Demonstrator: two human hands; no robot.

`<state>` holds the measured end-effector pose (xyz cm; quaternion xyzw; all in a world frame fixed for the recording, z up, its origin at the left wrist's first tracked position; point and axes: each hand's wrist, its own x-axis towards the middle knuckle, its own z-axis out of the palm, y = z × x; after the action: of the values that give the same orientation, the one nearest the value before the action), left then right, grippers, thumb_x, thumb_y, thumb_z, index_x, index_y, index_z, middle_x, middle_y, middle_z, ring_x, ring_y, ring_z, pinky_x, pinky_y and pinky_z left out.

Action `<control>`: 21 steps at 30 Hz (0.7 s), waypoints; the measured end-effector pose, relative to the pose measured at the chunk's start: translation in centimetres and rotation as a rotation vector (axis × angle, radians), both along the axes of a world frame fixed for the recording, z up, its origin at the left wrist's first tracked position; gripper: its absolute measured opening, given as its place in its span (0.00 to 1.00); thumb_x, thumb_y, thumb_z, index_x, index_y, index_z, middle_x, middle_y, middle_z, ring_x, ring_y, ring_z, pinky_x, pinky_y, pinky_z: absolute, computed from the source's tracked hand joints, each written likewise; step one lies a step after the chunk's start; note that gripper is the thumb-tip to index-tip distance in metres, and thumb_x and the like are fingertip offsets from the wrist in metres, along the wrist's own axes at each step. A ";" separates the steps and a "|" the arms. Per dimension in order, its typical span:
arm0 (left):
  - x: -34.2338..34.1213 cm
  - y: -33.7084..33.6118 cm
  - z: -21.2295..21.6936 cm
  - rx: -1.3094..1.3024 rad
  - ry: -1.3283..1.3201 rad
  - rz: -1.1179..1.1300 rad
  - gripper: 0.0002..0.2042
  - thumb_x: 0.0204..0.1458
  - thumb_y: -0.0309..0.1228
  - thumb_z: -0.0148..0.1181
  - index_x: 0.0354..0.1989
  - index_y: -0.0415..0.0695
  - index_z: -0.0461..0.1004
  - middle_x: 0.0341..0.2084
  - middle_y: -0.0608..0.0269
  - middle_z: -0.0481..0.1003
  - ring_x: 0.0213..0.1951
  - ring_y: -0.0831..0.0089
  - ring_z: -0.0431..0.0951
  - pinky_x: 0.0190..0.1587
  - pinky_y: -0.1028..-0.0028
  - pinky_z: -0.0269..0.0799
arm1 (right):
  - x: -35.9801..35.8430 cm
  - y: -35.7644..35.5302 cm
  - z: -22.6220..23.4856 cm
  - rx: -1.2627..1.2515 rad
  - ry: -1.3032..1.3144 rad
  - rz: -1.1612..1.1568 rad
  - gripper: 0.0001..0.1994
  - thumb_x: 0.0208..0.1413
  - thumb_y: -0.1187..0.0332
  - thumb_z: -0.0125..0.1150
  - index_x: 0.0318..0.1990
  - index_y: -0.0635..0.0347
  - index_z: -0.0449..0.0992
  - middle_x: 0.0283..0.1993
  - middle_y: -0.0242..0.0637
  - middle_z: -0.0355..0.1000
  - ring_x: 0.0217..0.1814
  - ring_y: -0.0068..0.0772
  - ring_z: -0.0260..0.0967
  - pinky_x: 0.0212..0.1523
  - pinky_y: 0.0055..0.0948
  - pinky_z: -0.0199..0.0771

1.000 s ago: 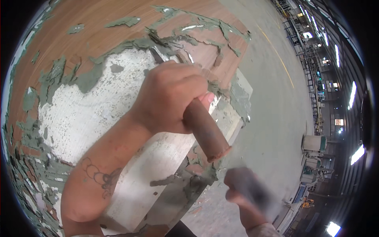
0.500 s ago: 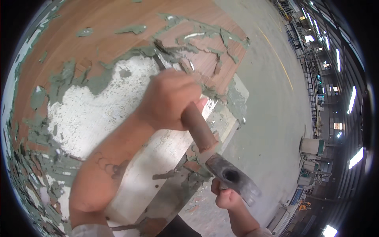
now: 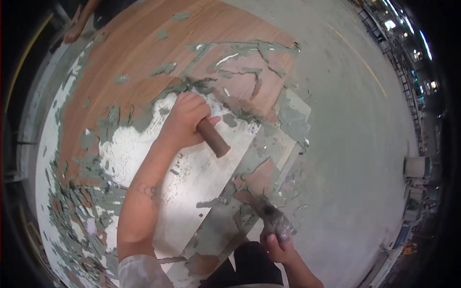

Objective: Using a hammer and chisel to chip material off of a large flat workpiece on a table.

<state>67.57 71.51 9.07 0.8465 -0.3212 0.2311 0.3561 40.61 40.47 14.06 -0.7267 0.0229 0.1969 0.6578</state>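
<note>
My left hand (image 3: 189, 115) is closed round a chisel, its thick brown cylindrical handle (image 3: 214, 139) sticking out toward me. The chisel's far end lies hidden beyond my fist, by the torn edge of the wood-patterned covering (image 3: 192, 57). Beneath my left forearm is a bared white panel (image 3: 137, 151). Lower right, my right hand (image 3: 278, 246) grips a hammer, its metal head (image 3: 270, 214) smeared by motion. The hammer head is apart from the chisel's handle end.
Torn grey-green scraps (image 3: 81, 240) litter the panel's left side. A pinkish flake (image 3: 261, 177) lies near the right edge, with grey floor (image 3: 345, 144) beyond. At the upper left is another person's hand (image 3: 73, 32) with a dark thing.
The hammer has drawn back from the chisel handle, down toward me. The view has shifted, and the other person's hand now shows at the upper left. My left hand keeps its grip.
</note>
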 end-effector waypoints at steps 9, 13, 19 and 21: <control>0.0 -1.0 0.4 0.010 0.046 -0.012 0.17 0.40 0.28 0.77 0.22 0.44 0.67 0.22 0.61 0.68 0.30 0.57 0.71 0.39 0.64 0.62 | 1.8 -1.5 -2.0 -0.399 -0.311 0.196 0.11 0.61 0.69 0.56 0.47 0.64 0.73 0.26 0.44 0.72 0.29 0.48 0.75 0.33 0.40 0.75; 0.3 -0.5 -0.2 -0.022 -0.012 0.025 0.16 0.41 0.25 0.75 0.22 0.44 0.66 0.20 0.59 0.65 0.27 0.55 0.69 0.36 0.64 0.63 | 12.3 -1.3 0.8 -0.325 -0.388 0.481 0.16 0.61 0.60 0.61 0.44 0.66 0.72 0.30 0.51 0.72 0.31 0.60 0.73 0.31 0.48 0.74; 0.1 0.3 0.3 -0.046 -0.017 0.019 0.16 0.42 0.25 0.74 0.23 0.44 0.66 0.20 0.59 0.66 0.28 0.56 0.68 0.36 0.64 0.63 | 21.3 -0.2 4.0 -0.460 -1.046 0.874 0.26 0.55 0.40 0.66 0.34 0.58 0.73 0.20 0.37 0.63 0.21 0.45 0.68 0.20 0.41 0.69; 0.0 0.5 -0.1 -0.046 -0.019 0.019 0.16 0.42 0.25 0.74 0.23 0.44 0.66 0.21 0.59 0.66 0.28 0.56 0.68 0.37 0.64 0.64 | 22.8 1.1 4.5 -0.513 -1.347 1.057 0.29 0.50 0.34 0.66 0.32 0.54 0.73 0.20 0.31 0.59 0.18 0.39 0.66 0.19 0.38 0.67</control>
<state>67.53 72.02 8.96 0.8389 -0.3109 0.2499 0.3703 63.45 41.54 18.58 -0.7287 -0.6628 -0.0055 0.1723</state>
